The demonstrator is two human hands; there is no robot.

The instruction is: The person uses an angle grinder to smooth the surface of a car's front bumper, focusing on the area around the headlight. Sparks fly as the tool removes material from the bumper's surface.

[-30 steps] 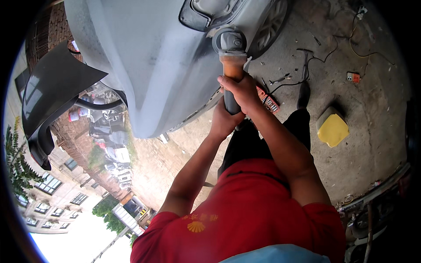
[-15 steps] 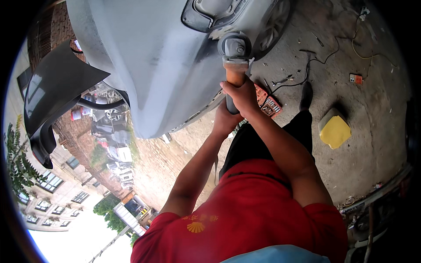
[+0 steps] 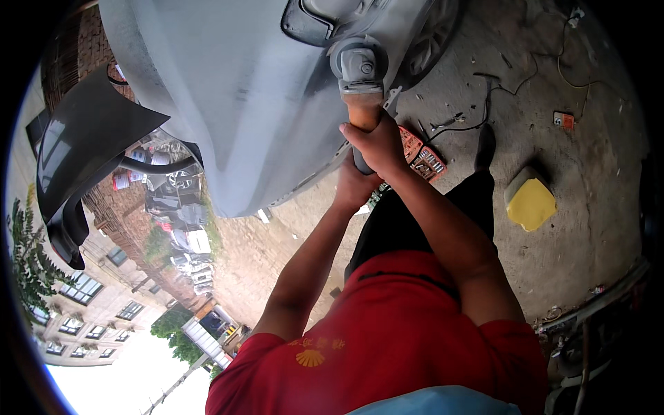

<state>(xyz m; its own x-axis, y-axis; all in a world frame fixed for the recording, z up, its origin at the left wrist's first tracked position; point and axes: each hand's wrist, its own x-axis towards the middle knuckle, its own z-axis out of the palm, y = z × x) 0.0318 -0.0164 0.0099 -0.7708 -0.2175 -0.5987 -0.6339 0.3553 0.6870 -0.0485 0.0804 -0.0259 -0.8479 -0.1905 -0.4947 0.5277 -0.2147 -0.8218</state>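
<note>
An angle grinder (image 3: pixel 364 116) with an orange body and a grey head is held in both my hands. My right hand (image 3: pixel 382 144) is closed round its body, just behind the head. Lower down, my left hand (image 3: pixel 355 182) wraps the dark rear end of the grinder. The round disc and guard lie over the grey car body panel (image 3: pixel 256 90), close to the wheel; whether the disc touches the metal I cannot tell. Beside the grinder head, the panel has a dark-edged recess (image 3: pixel 308 24).
A car wheel (image 3: pixel 425 52) is right of the grinder. An orange tool case (image 3: pixel 427 164) lies open by my legs, with a dark cable (image 3: pixel 477 124) near it. A yellow-topped container (image 3: pixel 531 205) stands on the right. A raised dark panel (image 3: pixel 90 131) sticks out at left.
The grinder and both hands have shifted slightly left and toward the far side along the panel. The grip of both hands is the same.
</note>
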